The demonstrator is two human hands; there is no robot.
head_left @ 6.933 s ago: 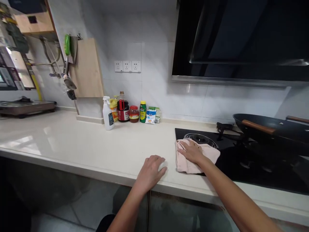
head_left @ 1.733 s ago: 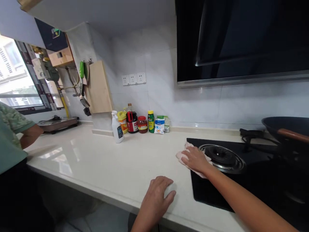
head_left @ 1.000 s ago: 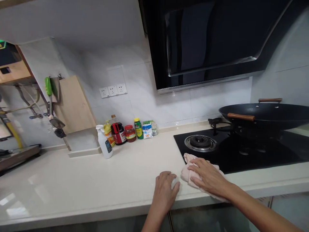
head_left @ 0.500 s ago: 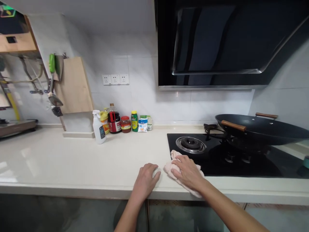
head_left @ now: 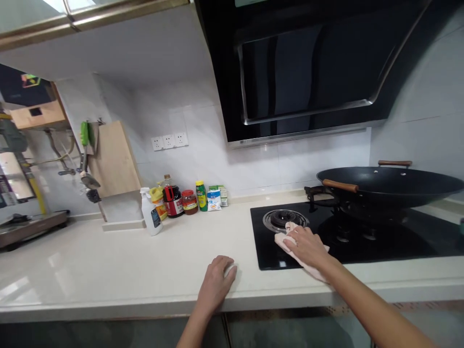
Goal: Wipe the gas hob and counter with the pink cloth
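Observation:
My right hand [head_left: 306,245] presses a pale pink cloth [head_left: 283,240] onto the black glass stove top [head_left: 266,258], its fingers bent over the cloth. Part of the cloth trails below the palm toward the counter's front edge. Just beyond the fingers is the left burner [head_left: 282,219], a round ring of bright metal with a dark centre. My left hand [head_left: 216,278] rests on the white countertop [head_left: 174,270] near the front edge, left of the stove. Its fingers are loosely curved, the thumb stands apart, and it holds nothing.
A large black wok [head_left: 391,186] with wooden handles sits on the right burner. Along the wall stand a white spray bottle [head_left: 151,215], a dark sauce bottle [head_left: 173,200], a red-lidded jar [head_left: 189,202] and several packets. A range hood [head_left: 308,72] hangs above.
My right hand has slid the cloth right from the stove's left edge onto the glass beside the burner. The left hand stays on the counter. The camera view has tilted.

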